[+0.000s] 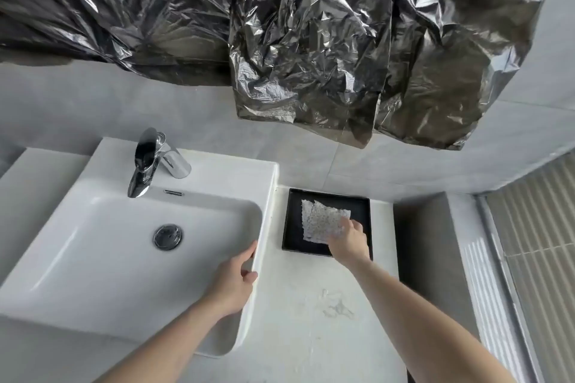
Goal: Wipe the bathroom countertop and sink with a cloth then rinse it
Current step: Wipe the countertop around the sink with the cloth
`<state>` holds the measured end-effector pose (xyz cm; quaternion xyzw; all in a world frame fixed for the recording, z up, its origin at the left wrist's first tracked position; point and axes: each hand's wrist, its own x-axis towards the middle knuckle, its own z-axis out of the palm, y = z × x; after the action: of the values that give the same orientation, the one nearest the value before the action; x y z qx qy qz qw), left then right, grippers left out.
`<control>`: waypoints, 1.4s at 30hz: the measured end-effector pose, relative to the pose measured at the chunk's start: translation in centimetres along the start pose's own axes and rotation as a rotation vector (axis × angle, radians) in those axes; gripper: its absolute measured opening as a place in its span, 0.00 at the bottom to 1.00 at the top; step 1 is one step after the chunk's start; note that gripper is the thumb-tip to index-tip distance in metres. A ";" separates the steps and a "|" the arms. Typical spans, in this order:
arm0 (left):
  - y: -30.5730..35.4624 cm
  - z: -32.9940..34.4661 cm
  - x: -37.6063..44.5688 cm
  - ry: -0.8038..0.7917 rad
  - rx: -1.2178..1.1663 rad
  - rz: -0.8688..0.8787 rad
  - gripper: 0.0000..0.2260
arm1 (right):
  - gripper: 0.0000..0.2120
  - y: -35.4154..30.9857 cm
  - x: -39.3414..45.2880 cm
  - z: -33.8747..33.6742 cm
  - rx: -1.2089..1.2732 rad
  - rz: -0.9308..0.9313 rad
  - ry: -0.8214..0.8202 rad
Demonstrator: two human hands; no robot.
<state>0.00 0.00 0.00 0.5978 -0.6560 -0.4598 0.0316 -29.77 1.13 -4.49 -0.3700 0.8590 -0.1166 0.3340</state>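
A white patterned cloth lies in a black tray on the pale countertop, right of the white sink. My right hand reaches into the tray and its fingers lie on the cloth's near right corner; whether they pinch it is unclear. My left hand grips the sink's right rim, thumb inside the basin and fingers over the outer edge. A chrome faucet stands at the back of the sink, with no water running. The drain sits in the basin's middle.
Crinkled dark plastic sheeting hangs over the wall above the counter. A smudged mark shows on the countertop in front of the tray. Grey tiled wall behind; a striped panel lies to the right beyond the counter's edge.
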 end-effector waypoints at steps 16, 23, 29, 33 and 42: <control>-0.2 0.9 0.7 0.038 -0.022 -0.056 0.30 | 0.11 -3.2 0.2 -1.9 0.653 0.221 0.019; 1.4 0.8 -0.4 0.156 0.099 -0.066 0.27 | 0.03 -1.5 -7.7 -7.1 0.933 -0.040 0.066; 1.2 1.3 -4.3 0.242 0.275 0.011 0.17 | 0.04 7.3 -11.7 -4.7 0.729 0.050 0.184; -0.4 2.0 -9.5 0.288 0.286 0.160 0.19 | 0.17 14.2 -13.8 0.7 0.402 0.219 0.174; -12.3 3.4 -19.6 0.126 0.446 0.177 0.14 | 0.40 15.0 -14.2 3.5 0.070 -0.009 0.232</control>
<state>12.82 19.58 0.16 0.5574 -0.7879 -0.2608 -0.0202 -28.74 21.92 -6.92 -0.3460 0.8856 -0.1904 0.2445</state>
